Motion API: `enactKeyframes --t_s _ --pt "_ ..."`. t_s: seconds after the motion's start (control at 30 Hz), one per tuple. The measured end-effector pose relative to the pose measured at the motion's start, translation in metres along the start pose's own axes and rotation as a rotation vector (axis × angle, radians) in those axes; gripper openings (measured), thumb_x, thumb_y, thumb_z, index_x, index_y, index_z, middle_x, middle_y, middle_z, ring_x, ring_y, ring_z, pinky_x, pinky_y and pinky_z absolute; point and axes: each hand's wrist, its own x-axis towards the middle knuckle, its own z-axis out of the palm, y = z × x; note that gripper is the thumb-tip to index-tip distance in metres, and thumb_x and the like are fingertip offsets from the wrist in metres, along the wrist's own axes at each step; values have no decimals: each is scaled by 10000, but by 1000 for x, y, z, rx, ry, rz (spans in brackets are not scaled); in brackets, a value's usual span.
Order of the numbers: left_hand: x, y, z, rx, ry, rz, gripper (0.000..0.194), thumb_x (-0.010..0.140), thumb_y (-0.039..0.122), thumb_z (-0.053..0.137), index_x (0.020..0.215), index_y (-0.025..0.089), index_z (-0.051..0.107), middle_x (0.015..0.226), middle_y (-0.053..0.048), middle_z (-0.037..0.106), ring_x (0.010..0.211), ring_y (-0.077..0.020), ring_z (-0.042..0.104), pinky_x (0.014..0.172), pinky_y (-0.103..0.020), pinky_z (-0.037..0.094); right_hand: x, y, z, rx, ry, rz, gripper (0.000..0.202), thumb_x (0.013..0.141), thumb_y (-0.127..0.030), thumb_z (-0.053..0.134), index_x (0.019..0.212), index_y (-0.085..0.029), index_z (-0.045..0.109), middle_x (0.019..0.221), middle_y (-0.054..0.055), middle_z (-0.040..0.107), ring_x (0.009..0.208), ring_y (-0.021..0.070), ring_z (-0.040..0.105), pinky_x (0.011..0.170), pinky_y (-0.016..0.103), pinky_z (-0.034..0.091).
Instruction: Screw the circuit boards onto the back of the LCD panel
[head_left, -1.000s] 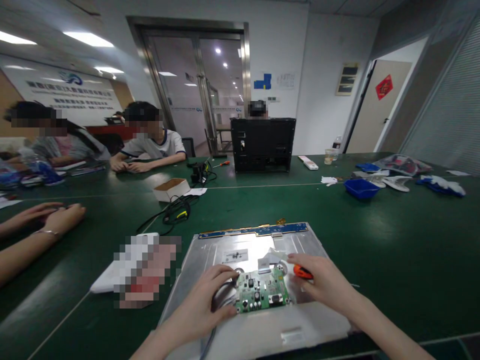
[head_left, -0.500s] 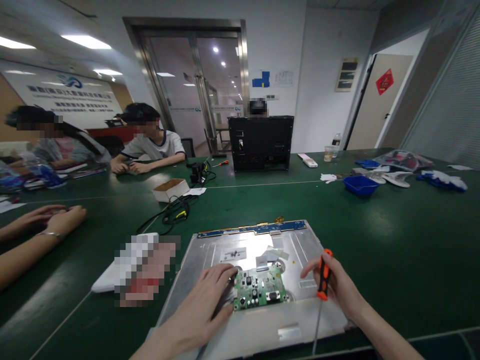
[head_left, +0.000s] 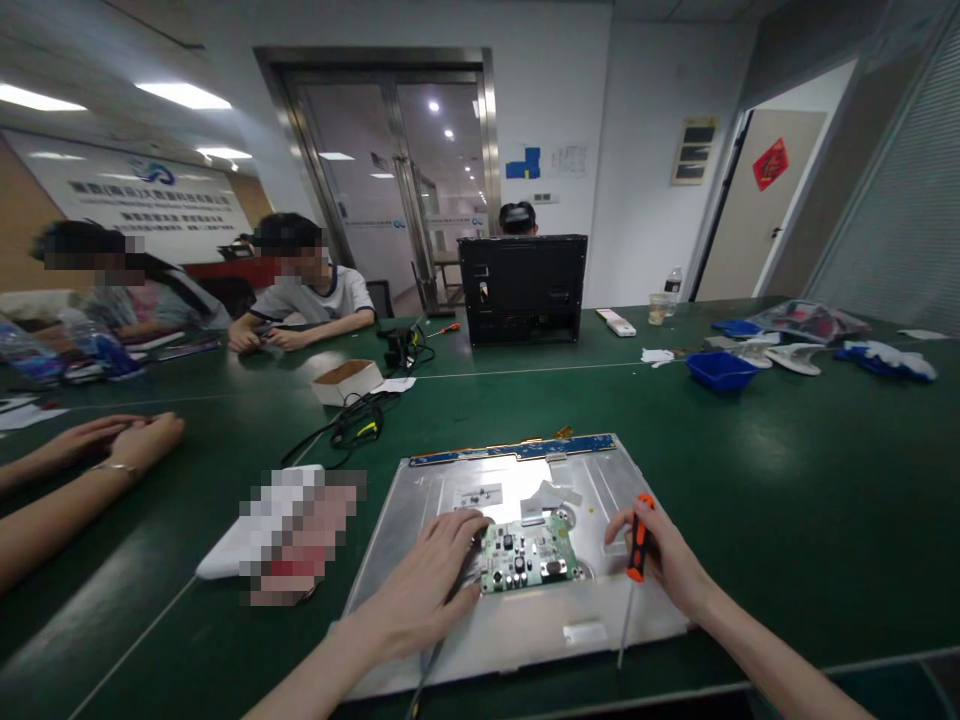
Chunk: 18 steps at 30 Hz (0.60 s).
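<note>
A metal display panel lies on the green table, with a blue circuit strip along its far edge. On it sits a green circuit board. My left hand rests at the board's left edge, fingers spread; what may be under its fingertips is hidden. At the panel's right side, my right hand holds an orange and black screwdriver, its shaft pointing down toward the near edge. A dark cable runs out below my left hand.
A black monitor stands across the table. Left are a small box, black cables and a white object. Another person's hands are at far left. A blue tray lies at back right.
The view has shifted slightly. The panel and board appear a little farther right and up. My right hand still holds the screwdriver, now slightly higher in view; my left hand stays by the board.
</note>
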Motion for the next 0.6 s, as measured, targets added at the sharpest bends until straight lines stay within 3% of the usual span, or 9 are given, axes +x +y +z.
enactKeyframes --t_s 0.17,0.3,0.47,0.6 --pt "9 -7 4 -56 40 27 580 801 220 567 1356 203 400 1398 -122 464 1306 -316 402 1113 -523 324 9 -1 -7 -22 -21 18 659 827 -763 393 684 -165 628 379 -62 349 332 56 226 387 231 108" --pt "22 -12 -4 -208 122 -6 436 840 263 539 1267 193 479 1232 -118 597 1122 -278 561 969 -431 466 24 -15 -1 15 12 -3 661 832 -752 368 666 -168 630 347 -62 334 325 58 191 386 234 106" --pt "59 -19 -18 -80 258 -107 191 860 271 514 993 180 615 1049 -99 677 1003 -275 616 912 -415 470 56 -54 27 105 12 -54 677 796 -760 361 638 -171 653 378 -34 397 341 72 224 390 250 130" --pt "85 -27 -22 4 231 -129 185 797 190 552 958 179 644 1015 -91 689 952 -253 629 846 -348 475 90 -71 54 145 -68 -54 691 774 -772 325 588 -183 636 342 -57 313 331 72 184 392 258 137"
